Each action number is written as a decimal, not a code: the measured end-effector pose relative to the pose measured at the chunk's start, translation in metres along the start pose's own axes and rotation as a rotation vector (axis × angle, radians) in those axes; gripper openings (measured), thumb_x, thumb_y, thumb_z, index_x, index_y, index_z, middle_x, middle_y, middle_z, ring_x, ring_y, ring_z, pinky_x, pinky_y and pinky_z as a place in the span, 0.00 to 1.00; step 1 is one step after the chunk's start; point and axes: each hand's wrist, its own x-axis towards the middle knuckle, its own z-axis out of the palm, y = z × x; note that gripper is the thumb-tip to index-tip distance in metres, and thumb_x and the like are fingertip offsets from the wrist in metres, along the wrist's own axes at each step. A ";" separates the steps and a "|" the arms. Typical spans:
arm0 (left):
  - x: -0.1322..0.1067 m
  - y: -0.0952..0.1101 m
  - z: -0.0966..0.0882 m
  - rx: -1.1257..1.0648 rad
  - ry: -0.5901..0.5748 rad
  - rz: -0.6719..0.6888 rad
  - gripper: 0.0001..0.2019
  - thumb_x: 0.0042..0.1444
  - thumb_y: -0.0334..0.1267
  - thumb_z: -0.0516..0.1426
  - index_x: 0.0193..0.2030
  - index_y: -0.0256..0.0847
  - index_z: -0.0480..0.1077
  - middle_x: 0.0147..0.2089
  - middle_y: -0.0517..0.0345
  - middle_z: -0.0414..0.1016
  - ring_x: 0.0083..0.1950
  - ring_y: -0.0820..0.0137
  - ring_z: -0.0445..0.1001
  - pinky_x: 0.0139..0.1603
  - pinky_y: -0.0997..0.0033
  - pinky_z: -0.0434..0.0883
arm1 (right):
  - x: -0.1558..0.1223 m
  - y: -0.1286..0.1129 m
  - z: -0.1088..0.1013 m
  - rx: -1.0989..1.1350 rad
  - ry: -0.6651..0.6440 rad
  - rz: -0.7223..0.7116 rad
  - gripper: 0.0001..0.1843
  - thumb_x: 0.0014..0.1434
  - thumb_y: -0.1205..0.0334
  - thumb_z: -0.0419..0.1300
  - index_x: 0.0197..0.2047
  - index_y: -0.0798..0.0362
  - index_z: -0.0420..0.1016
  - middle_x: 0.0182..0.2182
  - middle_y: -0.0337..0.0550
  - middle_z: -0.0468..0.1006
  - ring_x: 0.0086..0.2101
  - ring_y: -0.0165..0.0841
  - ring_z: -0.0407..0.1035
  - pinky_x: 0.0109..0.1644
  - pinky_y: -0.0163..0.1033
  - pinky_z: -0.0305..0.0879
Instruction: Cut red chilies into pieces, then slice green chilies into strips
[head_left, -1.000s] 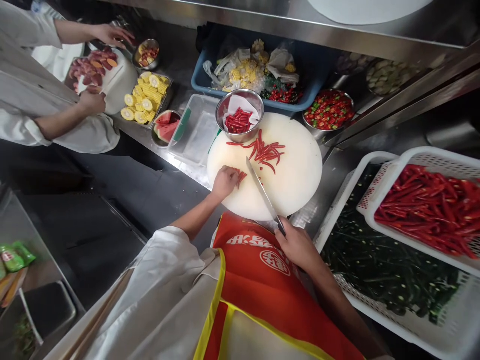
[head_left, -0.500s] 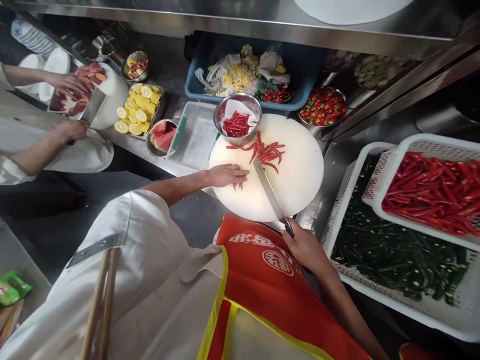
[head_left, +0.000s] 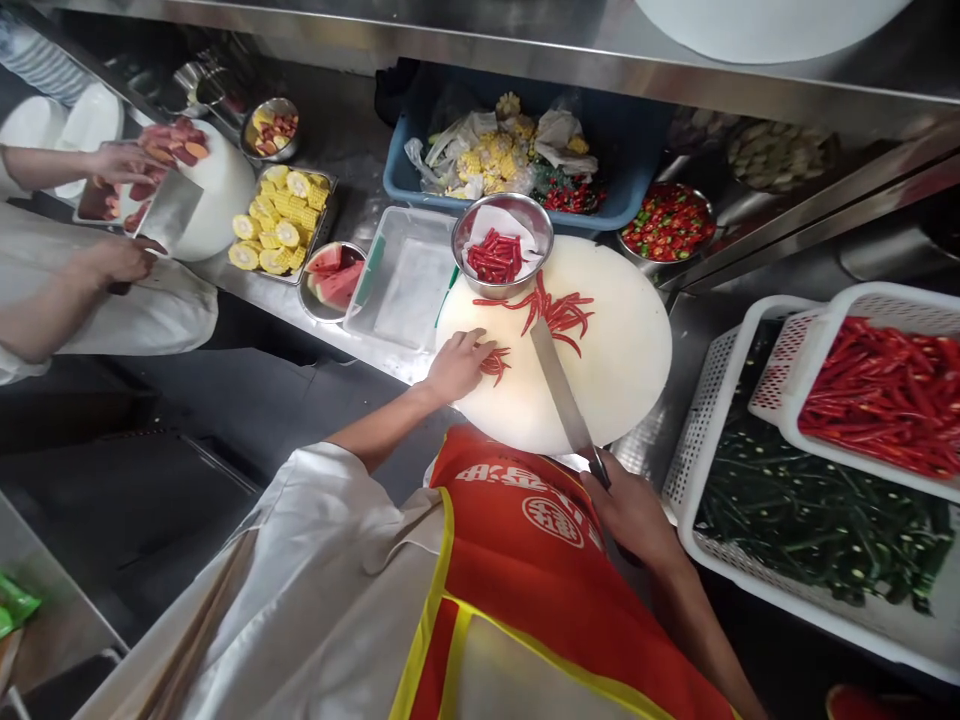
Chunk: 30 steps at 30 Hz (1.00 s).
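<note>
My left hand [head_left: 457, 365] rests on the round white cutting board [head_left: 622, 350], fingers curled over a small bunch of red chilies [head_left: 496, 365]. My right hand [head_left: 634, 510] grips the handle of a long knife [head_left: 564, 398] whose blade lies on the board just right of that bunch. More whole red chilies [head_left: 559, 310] lie loose at the board's far side. A steel bowl [head_left: 501, 245] holding red chilies on white paper stands at the board's far edge.
White baskets of red chilies [head_left: 885, 390] and green chilies [head_left: 810, 520] stand at right. A blue tub [head_left: 525, 160] of scraps, a bowl of chopped chilies [head_left: 666, 222], a clear tray [head_left: 405, 280], watermelon [head_left: 334, 280] and corn [head_left: 281, 218] line the counter. A person at left holds a cleaver [head_left: 169, 210].
My left hand stretched flat over the chili bunch, then curled back onto it. The knife blade stayed beside it. The person at left picked up a cleaver over their white board.
</note>
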 end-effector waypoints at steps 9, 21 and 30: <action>0.046 -0.011 -0.002 -0.062 -0.184 0.323 0.07 0.55 0.32 0.58 0.39 0.43 0.77 0.48 0.50 0.73 0.50 0.57 0.67 0.49 0.58 0.66 | 0.001 -0.013 0.015 0.030 0.064 0.076 0.23 0.65 0.54 0.48 0.58 0.54 0.69 0.44 0.49 0.82 0.42 0.42 0.77 0.42 0.39 0.68; -0.006 -0.025 0.003 -0.201 0.001 0.355 0.03 0.58 0.36 0.60 0.37 0.41 0.74 0.52 0.49 0.70 0.58 0.58 0.66 0.58 0.55 0.66 | -0.004 -0.026 0.037 0.069 0.111 0.113 0.26 0.65 0.52 0.47 0.63 0.54 0.65 0.47 0.50 0.81 0.45 0.45 0.76 0.43 0.41 0.66; -0.008 -0.032 0.022 -0.224 0.062 0.374 0.23 0.54 0.53 0.63 0.50 0.40 0.72 0.63 0.44 0.64 0.67 0.53 0.58 0.67 0.48 0.61 | -0.015 -0.063 0.068 0.123 0.138 0.176 0.25 0.65 0.51 0.46 0.59 0.51 0.68 0.43 0.50 0.82 0.42 0.45 0.76 0.40 0.40 0.64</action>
